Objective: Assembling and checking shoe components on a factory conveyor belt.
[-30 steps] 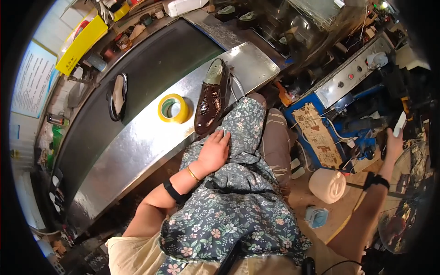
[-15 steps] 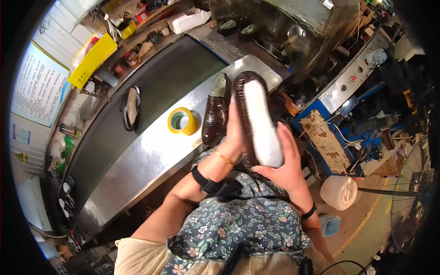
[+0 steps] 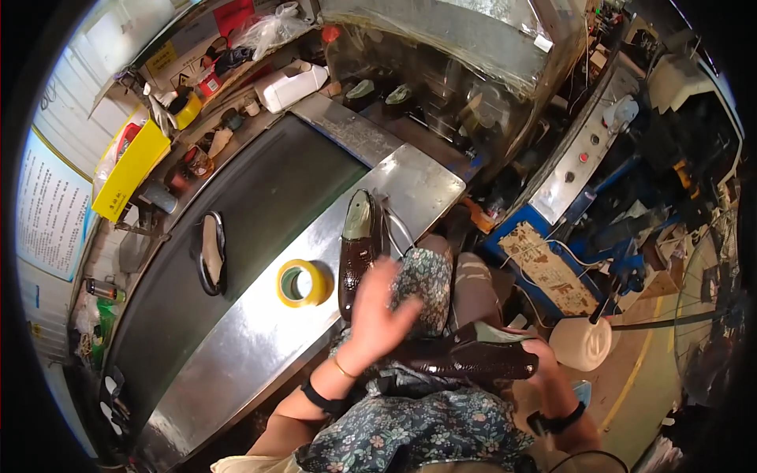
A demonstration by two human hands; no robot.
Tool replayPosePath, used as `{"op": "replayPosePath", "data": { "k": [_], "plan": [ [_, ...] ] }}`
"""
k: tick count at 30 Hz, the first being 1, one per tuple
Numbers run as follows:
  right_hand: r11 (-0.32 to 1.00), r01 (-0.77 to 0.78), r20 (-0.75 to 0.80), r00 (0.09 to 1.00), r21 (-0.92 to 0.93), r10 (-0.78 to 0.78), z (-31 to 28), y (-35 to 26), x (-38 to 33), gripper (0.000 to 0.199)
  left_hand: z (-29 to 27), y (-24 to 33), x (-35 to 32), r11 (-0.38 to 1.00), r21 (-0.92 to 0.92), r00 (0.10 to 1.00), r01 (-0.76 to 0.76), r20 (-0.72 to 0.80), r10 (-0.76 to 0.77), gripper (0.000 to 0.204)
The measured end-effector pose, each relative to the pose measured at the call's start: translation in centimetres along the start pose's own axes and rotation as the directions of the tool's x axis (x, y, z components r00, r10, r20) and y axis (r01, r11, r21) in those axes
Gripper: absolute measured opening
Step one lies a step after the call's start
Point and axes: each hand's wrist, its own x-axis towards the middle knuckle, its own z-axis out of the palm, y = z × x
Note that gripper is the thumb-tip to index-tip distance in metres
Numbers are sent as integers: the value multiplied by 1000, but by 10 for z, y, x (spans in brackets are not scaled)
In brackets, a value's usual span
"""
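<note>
shoe (image 3: 473, 359) in right hand (image 3: 544, 364), left hand (image 3: 378, 311) raised

A cluttered workshop. A steel table (image 3: 236, 347) runs diagonally, a dark belt (image 3: 260, 205) along its middle. Behind it, a shelf (image 3: 197, 102) crowded with jars, a yellow bin (image 3: 130, 169) and a white jug (image 3: 292, 83). A poster (image 3: 47, 205) hangs on the left wall. On the right — blue machinery (image 3: 599, 229), a grey control panel (image 3: 579, 158) and a concrete floor (image 3: 639, 378) with a yellow line.
</note>
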Motion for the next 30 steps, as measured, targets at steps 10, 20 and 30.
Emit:
{"op": "replayPosePath", "data": {
  "k": [10, 20, 30],
  "plan": [
    [712, 651, -12, 736, -261, -677, 82, -90, 299, 56, -2, -95, 67, 761, 123, 766, 637, -214, -607, 76],
    [945, 233, 439, 891, -228, -114, 136, 7, 172, 86, 4, -6, 41, 169, -932, 656, 319, 89, -750, 53],
    [503, 513, -80, 640, -695, -764, 4, -158, -15, 86, 15, 53, -11, 533, -673, 797, 513, 604, -3, 57]
  ]
}}
